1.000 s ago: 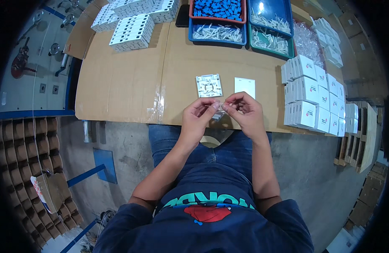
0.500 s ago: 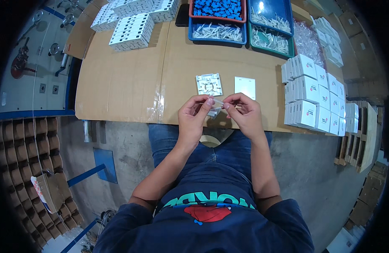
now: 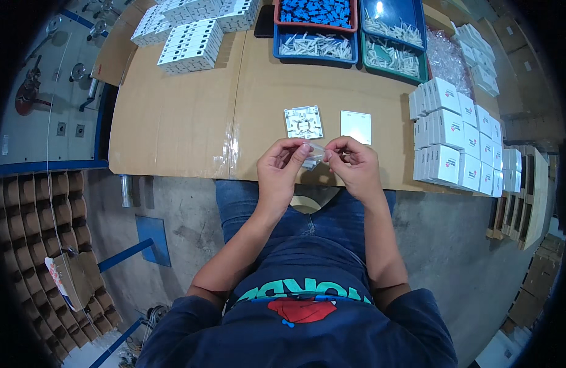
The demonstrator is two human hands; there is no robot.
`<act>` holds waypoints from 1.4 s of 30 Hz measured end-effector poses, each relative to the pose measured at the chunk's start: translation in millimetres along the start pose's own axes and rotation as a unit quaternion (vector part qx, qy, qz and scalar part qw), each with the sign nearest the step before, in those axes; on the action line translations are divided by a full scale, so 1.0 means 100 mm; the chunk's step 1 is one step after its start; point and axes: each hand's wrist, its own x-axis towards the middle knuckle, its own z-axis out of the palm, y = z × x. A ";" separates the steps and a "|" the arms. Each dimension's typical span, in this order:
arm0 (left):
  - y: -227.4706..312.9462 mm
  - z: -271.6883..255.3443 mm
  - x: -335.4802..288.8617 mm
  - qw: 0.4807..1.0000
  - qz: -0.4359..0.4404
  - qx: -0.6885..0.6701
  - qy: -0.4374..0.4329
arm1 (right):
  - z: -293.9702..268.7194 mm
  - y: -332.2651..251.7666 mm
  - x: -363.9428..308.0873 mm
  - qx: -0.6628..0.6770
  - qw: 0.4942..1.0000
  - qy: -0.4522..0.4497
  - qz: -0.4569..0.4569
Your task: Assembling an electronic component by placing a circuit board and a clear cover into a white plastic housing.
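Close to the table's front edge, my left hand (image 3: 281, 167) and my right hand (image 3: 355, 165) pinch a small clear plastic bag (image 3: 316, 148) between them, thumbs against fingers. Small whitish pieces (image 3: 310, 164) show just below the fingertips; whether they lie inside the bag or on the table I cannot tell. Beyond my left fingertips a square white plastic frame (image 3: 303, 122) with a round opening in its middle lies flat. To its right, past my right hand, lies a plain square white plate (image 3: 356, 127).
Trays stand at the back: a red one (image 3: 316, 28) with blue parts, blue (image 3: 315, 60) and green (image 3: 397, 75) ones with white pins. Stacked white plates (image 3: 457, 138) fill the right side, stacked white frames (image 3: 191, 46) the far left. Cardboard (image 3: 172, 122) covers the table.
Both hands keep their pinch on the bag and have shifted only very slightly to the left. Everything on the table stays where it was.
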 end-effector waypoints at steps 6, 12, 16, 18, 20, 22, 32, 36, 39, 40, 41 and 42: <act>-0.02 -0.01 -0.01 1.000 -0.001 0.001 -0.005 | 0.01 0.05 0.00 -0.045 0.999 0.011 -0.021; -0.05 -0.01 -0.02 1.000 -0.003 -0.008 -0.018 | 0.05 -0.03 0.00 -0.021 0.999 0.014 -0.039; -0.04 -0.01 -0.02 1.000 -0.003 -0.009 -0.025 | 0.03 0.03 0.01 -0.067 0.995 0.014 -0.067; -0.04 0.00 -0.02 0.999 -0.017 -0.013 -0.027 | 0.02 0.03 0.02 -0.078 0.993 0.020 -0.081; -0.03 0.02 -0.04 0.999 -0.019 -0.016 -0.026 | 0.02 0.03 0.03 -0.088 0.991 0.025 -0.095; -0.03 0.02 -0.04 0.999 -0.021 -0.019 -0.025 | 0.02 0.03 0.03 -0.089 0.990 0.032 -0.104; -0.04 -0.02 -0.04 0.999 -0.010 0.004 -0.036 | 0.00 0.00 0.02 -0.091 0.991 0.010 -0.099; -0.08 -0.01 -0.05 0.999 0.020 0.000 -0.037 | 0.03 -0.01 0.01 -0.081 0.992 0.004 -0.095; -0.04 0.00 -0.05 0.999 0.000 -0.012 -0.041 | 0.02 0.00 0.01 -0.072 0.993 0.002 -0.090; -0.01 0.01 -0.04 0.999 0.000 -0.012 -0.041 | 0.01 0.00 0.01 -0.069 0.994 0.001 -0.088; 0.04 0.02 -0.02 0.998 -0.003 -0.002 -0.057 | 0.01 0.00 0.01 -0.069 0.994 0.001 -0.088; 0.06 0.02 -0.01 0.997 -0.006 0.009 -0.073 | 0.00 -0.01 0.00 -0.061 0.995 -0.002 -0.079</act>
